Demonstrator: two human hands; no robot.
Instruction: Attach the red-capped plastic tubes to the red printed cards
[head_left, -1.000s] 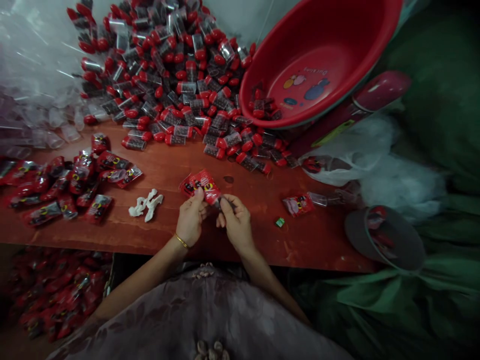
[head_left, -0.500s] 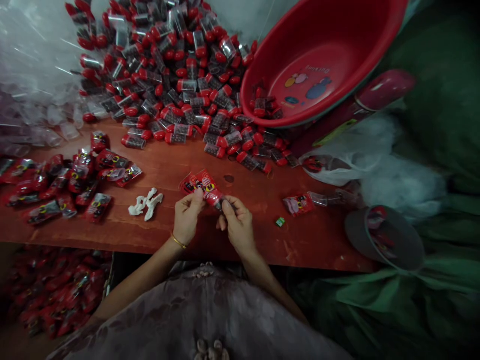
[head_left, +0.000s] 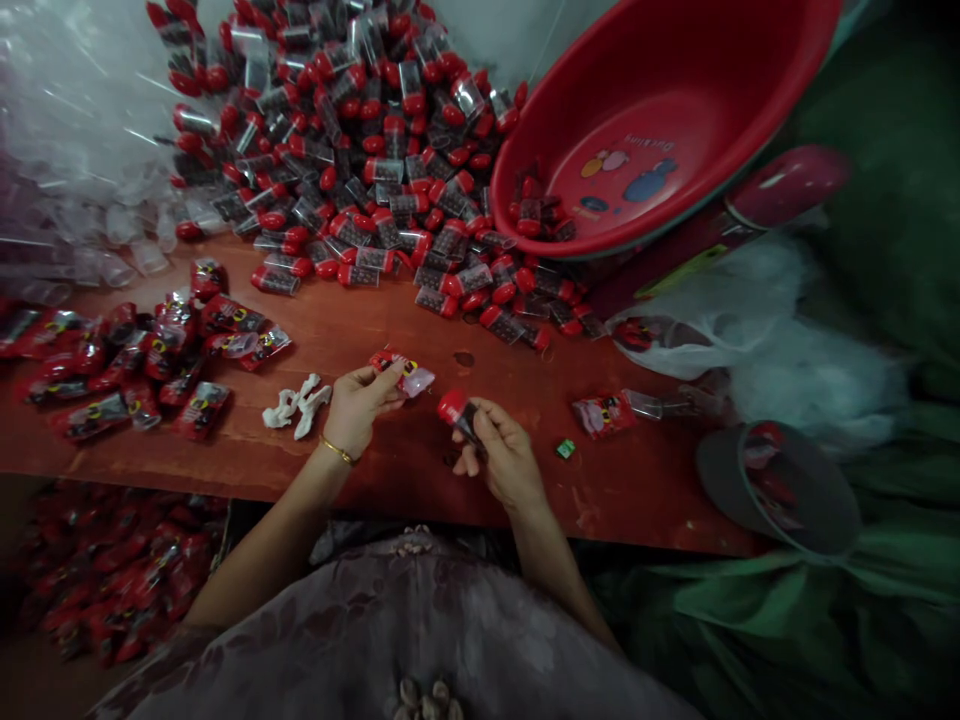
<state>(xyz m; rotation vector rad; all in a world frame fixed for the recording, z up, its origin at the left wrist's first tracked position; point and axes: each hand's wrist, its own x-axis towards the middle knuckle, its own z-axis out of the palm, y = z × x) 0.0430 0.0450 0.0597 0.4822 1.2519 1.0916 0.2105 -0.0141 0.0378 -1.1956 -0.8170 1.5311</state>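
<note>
My left hand (head_left: 361, 405) is closed on a red printed plastic packet (head_left: 405, 372), pinched between thumb and fingers above the table. A clear, pinkish end of the packet points right. In my right hand (head_left: 504, 450) is a small tube with a rounded red cap (head_left: 459, 412); its dark body runs back under the fingers. The tube and the packet are apart. Left of my left hand lie white finger cots or scraps (head_left: 298, 404), and beyond them a heap of filled red packets (head_left: 161, 350).
A large pile of red-capped clear tubes (head_left: 375, 170) covers the back. A red basin (head_left: 645, 235) tilts at the right, beside a dark red flask (head_left: 787, 185). A grey bin (head_left: 727, 490) stands at the table's right end. More packets (head_left: 135, 570) fill a box below left.
My hands have moved apart. The red-capped tube, formerly up against the packet, is now separate in my right hand, while the packet stays in my left. The view has shifted slightly.
</note>
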